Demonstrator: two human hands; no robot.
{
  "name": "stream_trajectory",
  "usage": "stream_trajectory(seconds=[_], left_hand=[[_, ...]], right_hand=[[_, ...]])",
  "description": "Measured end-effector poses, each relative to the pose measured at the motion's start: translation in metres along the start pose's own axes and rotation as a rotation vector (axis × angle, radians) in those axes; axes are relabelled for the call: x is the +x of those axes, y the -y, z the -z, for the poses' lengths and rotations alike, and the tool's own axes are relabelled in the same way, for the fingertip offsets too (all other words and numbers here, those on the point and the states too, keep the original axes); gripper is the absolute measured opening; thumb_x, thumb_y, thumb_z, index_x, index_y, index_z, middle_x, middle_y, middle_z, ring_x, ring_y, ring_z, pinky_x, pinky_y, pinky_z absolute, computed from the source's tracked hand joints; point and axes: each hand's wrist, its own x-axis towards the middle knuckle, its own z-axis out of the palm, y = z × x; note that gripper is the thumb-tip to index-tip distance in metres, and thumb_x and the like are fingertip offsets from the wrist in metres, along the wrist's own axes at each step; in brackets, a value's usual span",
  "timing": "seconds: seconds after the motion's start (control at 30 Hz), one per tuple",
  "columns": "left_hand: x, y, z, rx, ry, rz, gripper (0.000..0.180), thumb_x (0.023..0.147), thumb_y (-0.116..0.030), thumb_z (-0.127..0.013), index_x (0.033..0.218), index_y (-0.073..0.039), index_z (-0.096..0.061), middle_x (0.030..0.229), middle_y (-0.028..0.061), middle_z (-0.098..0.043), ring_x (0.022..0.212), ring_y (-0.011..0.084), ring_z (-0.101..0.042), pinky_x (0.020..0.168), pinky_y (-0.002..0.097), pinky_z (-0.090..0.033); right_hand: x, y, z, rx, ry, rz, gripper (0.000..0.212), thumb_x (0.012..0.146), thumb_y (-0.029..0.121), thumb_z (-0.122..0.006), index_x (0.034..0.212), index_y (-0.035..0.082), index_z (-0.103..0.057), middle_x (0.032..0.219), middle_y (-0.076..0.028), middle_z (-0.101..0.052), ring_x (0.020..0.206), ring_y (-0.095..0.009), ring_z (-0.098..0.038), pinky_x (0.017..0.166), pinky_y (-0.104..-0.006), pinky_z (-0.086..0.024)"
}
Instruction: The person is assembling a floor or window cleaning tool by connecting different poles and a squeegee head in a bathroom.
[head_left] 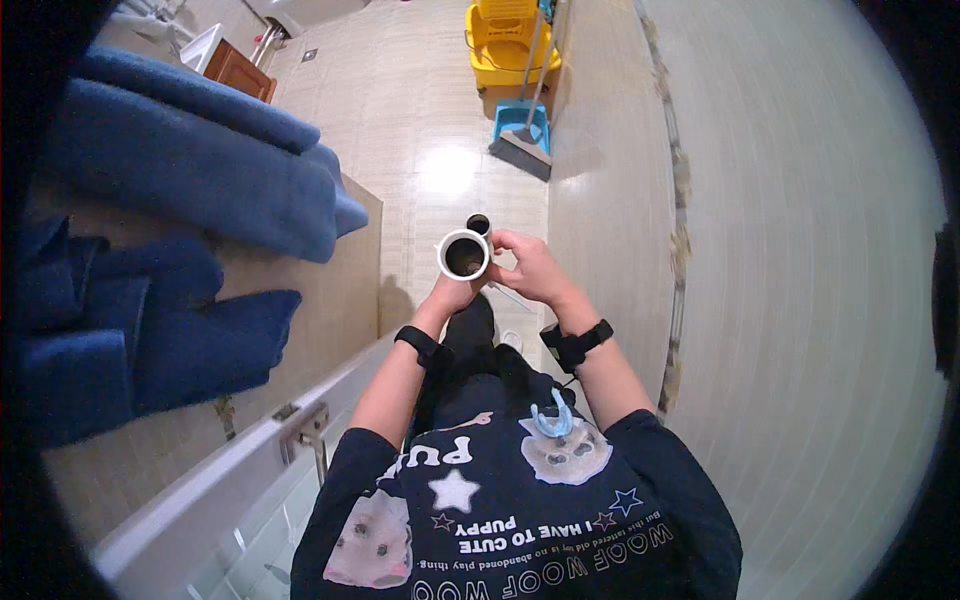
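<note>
A white cup [441, 262] with a dark inside is held upright in front of me. Just beyond its rim is a smaller round opening [478, 223], dark within; whether it is joined to the cup I cannot tell. My left hand [458, 292] is closed around the cup from the near side, its fingers mostly hidden below. From the right, my right hand [530, 268] has its fingers and thumb bent against the cup's side, close to the small opening. A black band [424, 346] circles my left wrist, and another black band [578, 347] my right.
Blue towels or cloths [200, 150] hang on the left, with darker blue ones [150, 320] nearer. Ahead stand a yellow mop bucket [510, 50], a blue dustpan [538, 116] and a grey broom [522, 152] by the right wall. A white door with a handle [318, 440] is at lower left.
</note>
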Motion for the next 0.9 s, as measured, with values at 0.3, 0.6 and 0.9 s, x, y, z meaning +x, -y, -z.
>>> stream_trajectory(seconds=[0.3, 0.6, 0.9], left_hand=[[0.173, -0.017, 0.100, 0.110, -0.103, 0.089, 0.047, 0.068, 0.003, -0.059, 0.113, -0.007, -0.047, 0.100, 0.0139, -0.056, 0.091, 0.0221, -0.055, 0.077, 0.0320, -0.043], [0.325, 0.031, 0.218, 0.364, -0.353, -0.044, 0.028, 0.073, -0.016, -0.061, 0.100, -0.010, -0.054, 0.106, 0.0134, -0.052, 0.099, 0.0280, -0.048, 0.084, 0.0354, -0.039], [0.457, 0.025, 0.364, 0.443, -0.592, 0.051, 0.018, 0.073, -0.012, -0.060, 0.066, -0.004, -0.046, 0.084, 0.0133, -0.055, 0.081, 0.0265, -0.052, 0.068, 0.0349, -0.042]], right_hand=[[0.195, -0.038, 0.048, -0.021, -0.123, -0.009, 0.027, 0.063, 0.009, -0.063, 0.088, 0.006, -0.055, 0.082, -0.010, -0.057, 0.075, -0.023, -0.056, 0.067, -0.0298, -0.044], [0.383, -0.085, 0.107, 0.010, -0.198, 0.056, 0.023, 0.065, 0.003, -0.061, 0.087, 0.005, -0.056, 0.079, -0.009, -0.058, 0.074, -0.019, -0.057, 0.066, -0.0270, -0.044], [0.608, -0.114, 0.130, -0.082, -0.084, 0.191, 0.025, 0.063, 0.001, -0.061, 0.086, 0.005, -0.053, 0.081, -0.008, -0.057, 0.074, -0.020, -0.057, 0.067, -0.0270, -0.045]])
